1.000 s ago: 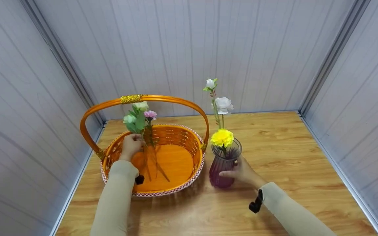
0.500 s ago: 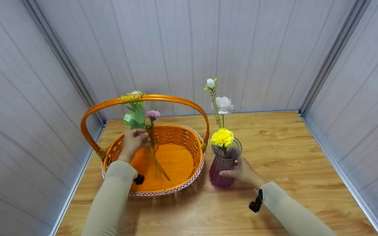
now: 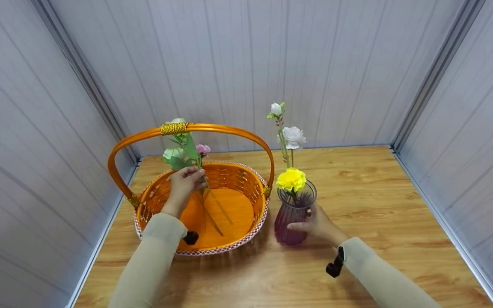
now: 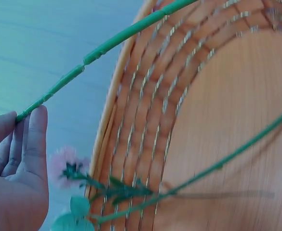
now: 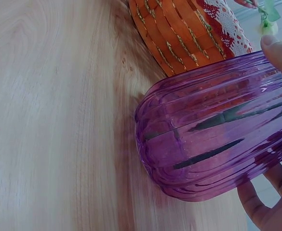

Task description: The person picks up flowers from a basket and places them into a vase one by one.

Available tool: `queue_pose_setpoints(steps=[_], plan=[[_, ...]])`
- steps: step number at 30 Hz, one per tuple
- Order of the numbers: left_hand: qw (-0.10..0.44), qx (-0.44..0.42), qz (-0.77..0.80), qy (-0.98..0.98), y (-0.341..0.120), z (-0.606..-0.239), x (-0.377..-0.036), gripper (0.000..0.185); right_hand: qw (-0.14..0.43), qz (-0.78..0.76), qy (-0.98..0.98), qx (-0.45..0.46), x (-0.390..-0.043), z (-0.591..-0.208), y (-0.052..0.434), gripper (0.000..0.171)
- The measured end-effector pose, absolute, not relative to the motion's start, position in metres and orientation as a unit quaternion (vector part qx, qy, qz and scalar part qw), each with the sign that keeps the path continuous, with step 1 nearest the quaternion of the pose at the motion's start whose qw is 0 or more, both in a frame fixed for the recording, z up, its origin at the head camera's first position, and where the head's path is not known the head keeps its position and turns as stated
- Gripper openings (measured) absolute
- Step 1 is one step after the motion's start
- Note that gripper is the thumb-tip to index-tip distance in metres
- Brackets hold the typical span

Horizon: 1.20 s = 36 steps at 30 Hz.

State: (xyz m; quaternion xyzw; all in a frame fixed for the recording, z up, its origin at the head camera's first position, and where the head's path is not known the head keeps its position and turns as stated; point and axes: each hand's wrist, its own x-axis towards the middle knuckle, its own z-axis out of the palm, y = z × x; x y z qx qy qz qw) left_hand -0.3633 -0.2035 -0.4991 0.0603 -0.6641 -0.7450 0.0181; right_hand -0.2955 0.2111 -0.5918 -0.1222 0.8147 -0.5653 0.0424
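Note:
My left hand [image 3: 188, 182] pinches a small bunch of artificial flower stems above the orange basket [image 3: 251, 181]. The bunch has a pink bloom [image 3: 203, 149] and pale green-white blooms [image 3: 172, 153], and its stems slant down into the basket. In the left wrist view my fingers [image 4: 32, 144] grip a green stem [image 4: 107, 43], with the pink bloom [image 4: 66, 161] and a second stem [image 4: 218, 163] beside the basket wall [image 4: 150, 120]. My right hand [image 3: 315, 222] grips the purple ribbed glass vase [image 3: 290, 222], which holds a yellow flower [image 3: 291, 179] and a white flower [image 3: 292, 136]. The vase [image 5: 213, 139] fills the right wrist view.
The basket's tall orange handle [image 3: 221, 128] arches over the flowers I hold. Basket and vase stand on a wooden table [image 3: 379, 201] enclosed by grey panelled walls [image 3: 238, 64] on three sides. Bare table lies to the right of the vase and along the front.
My left hand has risen and shifted right with the flower bunch, tilting the blooms toward the handle. The right hand and vase have stayed put.

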Motion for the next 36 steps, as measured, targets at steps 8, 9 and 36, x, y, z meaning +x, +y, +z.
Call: queue_pose_setpoints(steps=[8, 9, 36], plan=[[0.018, 0.060, -0.791, -0.608, -0.176, -0.495, -0.355, 0.016, 0.040, -0.570, 0.812, -0.119, -0.295, -0.593, 0.210, 0.101], [0.021, 0.058, -0.795, -0.603, -0.172, -0.494, -0.354, 0.015, 0.040, -0.572, 0.811, -0.118, -0.295, -0.593, 0.210, 0.101], [0.112, -0.032, -0.789, -0.603, -0.130, -0.498, -0.313, 0.010, 0.040, -0.577, 0.807, -0.119, -0.294, -0.592, 0.209, 0.099]])
